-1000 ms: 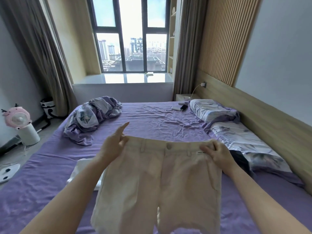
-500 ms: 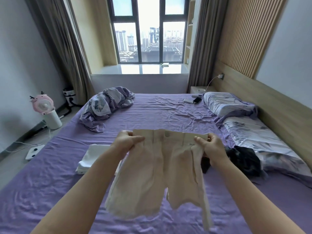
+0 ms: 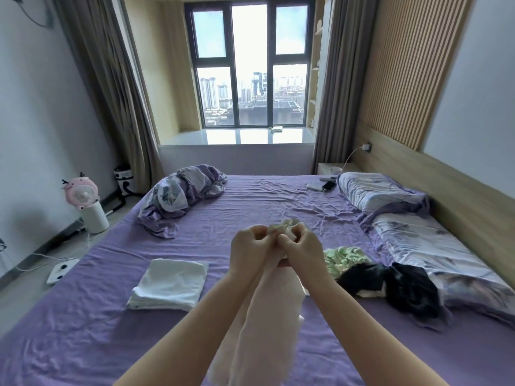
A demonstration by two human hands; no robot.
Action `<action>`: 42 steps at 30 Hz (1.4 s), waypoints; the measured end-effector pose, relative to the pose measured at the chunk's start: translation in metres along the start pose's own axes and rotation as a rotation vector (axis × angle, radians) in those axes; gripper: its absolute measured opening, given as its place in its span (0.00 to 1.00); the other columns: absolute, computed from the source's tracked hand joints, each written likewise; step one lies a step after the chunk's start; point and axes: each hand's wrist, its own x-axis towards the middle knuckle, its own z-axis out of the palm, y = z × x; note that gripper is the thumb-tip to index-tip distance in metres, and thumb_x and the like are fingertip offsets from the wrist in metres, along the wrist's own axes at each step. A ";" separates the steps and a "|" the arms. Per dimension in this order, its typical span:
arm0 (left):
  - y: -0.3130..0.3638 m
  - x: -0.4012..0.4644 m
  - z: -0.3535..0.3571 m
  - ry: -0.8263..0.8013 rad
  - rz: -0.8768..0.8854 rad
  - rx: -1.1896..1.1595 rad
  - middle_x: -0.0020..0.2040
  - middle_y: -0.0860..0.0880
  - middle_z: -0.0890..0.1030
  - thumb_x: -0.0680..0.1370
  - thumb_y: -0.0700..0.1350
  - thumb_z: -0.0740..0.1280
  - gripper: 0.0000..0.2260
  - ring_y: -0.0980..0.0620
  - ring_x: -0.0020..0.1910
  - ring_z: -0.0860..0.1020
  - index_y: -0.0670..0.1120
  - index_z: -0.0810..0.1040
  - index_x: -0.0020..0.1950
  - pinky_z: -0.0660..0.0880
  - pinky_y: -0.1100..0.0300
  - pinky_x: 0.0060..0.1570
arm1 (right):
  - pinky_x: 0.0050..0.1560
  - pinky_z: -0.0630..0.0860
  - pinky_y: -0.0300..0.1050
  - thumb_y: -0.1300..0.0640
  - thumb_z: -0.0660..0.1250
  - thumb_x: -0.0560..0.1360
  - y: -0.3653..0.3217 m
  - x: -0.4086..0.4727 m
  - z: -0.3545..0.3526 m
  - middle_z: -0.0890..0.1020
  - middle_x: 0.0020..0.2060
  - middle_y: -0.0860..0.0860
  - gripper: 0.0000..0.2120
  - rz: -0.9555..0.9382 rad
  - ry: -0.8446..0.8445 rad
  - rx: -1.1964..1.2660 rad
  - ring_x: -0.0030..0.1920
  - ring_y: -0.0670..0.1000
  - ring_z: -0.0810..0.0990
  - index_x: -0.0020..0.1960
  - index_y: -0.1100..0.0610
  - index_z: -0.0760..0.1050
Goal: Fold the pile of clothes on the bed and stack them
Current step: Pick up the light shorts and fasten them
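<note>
Both hands, left hand (image 3: 252, 253) and right hand (image 3: 302, 250), pinch the shorts (image 3: 271, 316) waistband together, so the legs hang doubled below the grip.

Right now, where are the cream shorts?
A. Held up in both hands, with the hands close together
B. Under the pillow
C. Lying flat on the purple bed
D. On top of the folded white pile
A. The left hand and right hand meet at the top of the cream shorts, which hang down between the arms, above the bed, beside the folded white pile.
</note>
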 end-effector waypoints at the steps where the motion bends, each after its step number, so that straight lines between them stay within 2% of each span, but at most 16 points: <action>1: 0.001 0.000 0.000 0.003 0.030 0.032 0.33 0.43 0.82 0.75 0.49 0.69 0.12 0.55 0.32 0.74 0.42 0.82 0.37 0.75 0.47 0.40 | 0.39 0.79 0.62 0.53 0.64 0.63 -0.002 0.000 0.000 0.76 0.34 0.58 0.14 -0.019 0.013 -0.015 0.40 0.62 0.80 0.42 0.64 0.69; 6: 0.010 -0.002 -0.010 -0.049 0.087 -0.020 0.34 0.48 0.83 0.77 0.49 0.67 0.10 0.59 0.34 0.76 0.46 0.84 0.40 0.74 0.56 0.39 | 0.39 0.81 0.58 0.56 0.66 0.72 -0.012 -0.003 -0.001 0.78 0.37 0.59 0.09 -0.026 0.030 0.064 0.40 0.58 0.81 0.44 0.62 0.72; 9: 0.009 0.000 -0.018 -0.206 0.032 -0.156 0.41 0.51 0.84 0.78 0.48 0.67 0.08 0.58 0.41 0.80 0.46 0.83 0.48 0.76 0.63 0.43 | 0.44 0.82 0.53 0.56 0.63 0.78 -0.017 -0.003 -0.002 0.83 0.42 0.62 0.10 0.022 -0.091 0.295 0.43 0.57 0.84 0.46 0.62 0.76; 12: 0.002 0.004 -0.024 -0.238 0.033 -0.084 0.42 0.54 0.82 0.73 0.44 0.72 0.10 0.60 0.42 0.79 0.45 0.80 0.52 0.74 0.68 0.42 | 0.49 0.80 0.46 0.62 0.57 0.79 -0.020 -0.007 -0.004 0.83 0.46 0.57 0.12 -0.024 -0.241 0.344 0.46 0.52 0.82 0.45 0.57 0.79; 15: 0.000 0.007 -0.032 -0.152 0.069 -0.071 0.38 0.55 0.81 0.75 0.39 0.69 0.04 0.60 0.38 0.77 0.47 0.81 0.45 0.72 0.69 0.39 | 0.50 0.76 0.40 0.66 0.61 0.76 -0.011 -0.002 -0.010 0.80 0.49 0.51 0.12 -0.236 -0.213 -0.006 0.51 0.49 0.79 0.51 0.53 0.79; 17: -0.001 0.009 -0.038 -0.159 0.063 -0.087 0.34 0.58 0.79 0.76 0.36 0.67 0.09 0.60 0.36 0.75 0.50 0.80 0.40 0.70 0.69 0.38 | 0.53 0.71 0.38 0.60 0.64 0.72 -0.005 0.003 -0.023 0.79 0.51 0.49 0.11 -0.423 -0.099 -0.305 0.53 0.49 0.76 0.52 0.53 0.79; 19: -0.001 0.013 -0.045 -0.196 0.066 -0.099 0.34 0.58 0.78 0.75 0.37 0.68 0.10 0.60 0.36 0.73 0.51 0.79 0.38 0.69 0.67 0.39 | 0.60 0.65 0.44 0.51 0.62 0.66 0.005 0.015 -0.040 0.75 0.60 0.50 0.18 -0.535 -0.056 -0.568 0.62 0.52 0.70 0.53 0.53 0.78; 21: 0.000 0.016 -0.051 -0.233 0.081 -0.087 0.35 0.57 0.77 0.73 0.43 0.68 0.06 0.58 0.37 0.72 0.53 0.79 0.37 0.68 0.65 0.40 | 0.69 0.58 0.52 0.50 0.66 0.67 0.013 0.026 -0.057 0.63 0.71 0.52 0.17 -0.425 -0.173 -0.729 0.73 0.54 0.56 0.55 0.51 0.77; 23: 0.000 0.018 -0.054 -0.274 0.104 -0.067 0.34 0.59 0.75 0.71 0.46 0.66 0.05 0.59 0.37 0.71 0.56 0.78 0.36 0.67 0.66 0.38 | 0.72 0.53 0.54 0.51 0.72 0.68 0.017 0.034 -0.069 0.55 0.75 0.52 0.13 -0.312 -0.317 -0.773 0.75 0.52 0.48 0.51 0.45 0.75; 26: -0.004 0.019 -0.055 -0.298 0.119 -0.055 0.35 0.57 0.75 0.71 0.47 0.66 0.04 0.58 0.37 0.70 0.55 0.77 0.37 0.66 0.64 0.39 | 0.68 0.60 0.50 0.48 0.75 0.67 0.014 0.033 -0.073 0.65 0.69 0.49 0.10 -0.267 -0.435 -0.672 0.71 0.49 0.61 0.39 0.41 0.73; 29: -0.012 0.021 -0.057 -0.281 0.124 -0.005 0.38 0.54 0.76 0.71 0.47 0.66 0.02 0.55 0.39 0.71 0.53 0.78 0.39 0.67 0.59 0.42 | 0.53 0.71 0.45 0.52 0.74 0.69 0.015 0.032 -0.068 0.80 0.48 0.50 0.12 -0.281 -0.442 -0.606 0.52 0.50 0.77 0.34 0.45 0.71; 31: -0.018 0.024 -0.062 -0.245 0.111 0.040 0.38 0.52 0.77 0.71 0.48 0.67 0.03 0.54 0.40 0.72 0.51 0.79 0.41 0.68 0.58 0.43 | 0.46 0.71 0.42 0.53 0.73 0.71 0.016 0.030 -0.065 0.79 0.39 0.50 0.11 -0.303 -0.418 -0.604 0.43 0.50 0.77 0.35 0.48 0.71; 34: -0.026 0.028 -0.073 -0.181 0.100 0.119 0.39 0.48 0.76 0.72 0.46 0.68 0.07 0.52 0.39 0.72 0.42 0.78 0.43 0.68 0.56 0.42 | 0.39 0.66 0.37 0.56 0.70 0.73 0.014 0.025 -0.056 0.76 0.34 0.49 0.09 -0.397 -0.383 -0.573 0.36 0.46 0.71 0.39 0.54 0.71; 38: -0.027 0.032 -0.081 -0.143 0.090 0.279 0.42 0.48 0.77 0.73 0.42 0.67 0.05 0.51 0.41 0.73 0.42 0.76 0.46 0.69 0.56 0.45 | 0.37 0.65 0.39 0.56 0.65 0.77 0.002 0.021 -0.040 0.71 0.34 0.46 0.07 -0.574 -0.373 -0.660 0.34 0.47 0.69 0.41 0.55 0.69; 40: -0.018 0.031 -0.085 -0.201 0.119 0.467 0.47 0.52 0.78 0.67 0.49 0.66 0.14 0.51 0.49 0.74 0.49 0.75 0.52 0.70 0.57 0.51 | 0.39 0.67 0.42 0.56 0.64 0.77 0.000 0.021 -0.035 0.73 0.37 0.49 0.06 -0.652 -0.390 -0.700 0.36 0.50 0.70 0.44 0.59 0.72; 42: -0.002 0.025 -0.083 -0.359 0.242 0.783 0.59 0.55 0.76 0.61 0.61 0.61 0.32 0.52 0.64 0.68 0.54 0.70 0.65 0.61 0.53 0.68 | 0.40 0.69 0.43 0.56 0.65 0.77 0.002 0.021 -0.030 0.75 0.38 0.51 0.07 -0.719 -0.417 -0.689 0.36 0.52 0.73 0.45 0.60 0.73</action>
